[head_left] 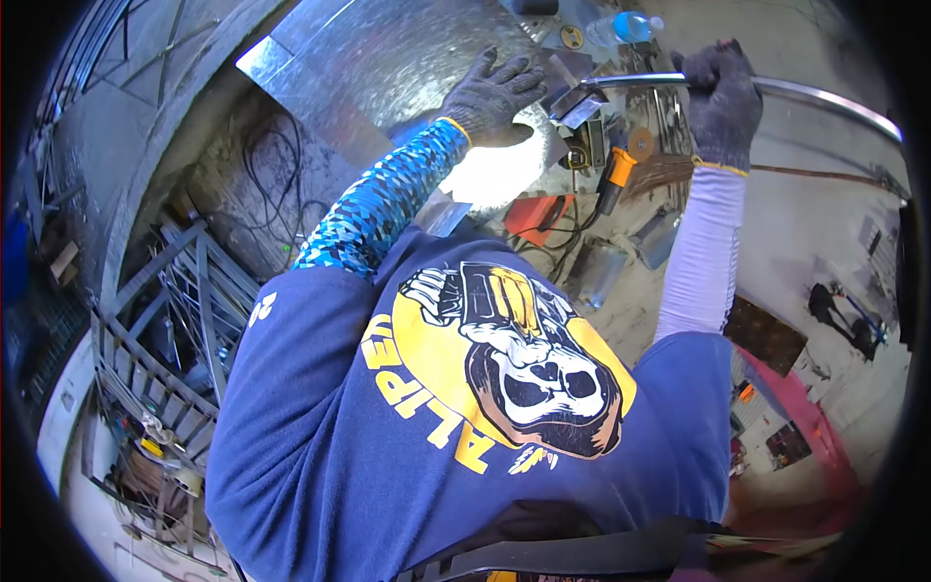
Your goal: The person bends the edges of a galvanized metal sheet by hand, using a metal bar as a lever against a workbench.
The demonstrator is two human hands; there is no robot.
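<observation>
My right hand (722,102), in a dark knit glove, is closed around a shiny metal tube (824,95). The tube runs from the work area at centre out to the far right, looking bent through the lens. Its left end meets small grey metal pieces (580,105). Just left of these, my left hand (493,95), gloved the same way, has its fingers spread and holds nothing. It hovers over or rests on a shiny metal sheet (388,58), beside a bright patch of light. A tool with an orange body (621,168) lies below the tube between my arms.
A water bottle (630,27) lies at the top near a yellow disc (571,37). A brown round disc (640,144) and an orange-red object (536,218) with cables lie nearer me. Metal frames (194,301) are stacked at the left. A red curved piece (810,417) is at lower right.
</observation>
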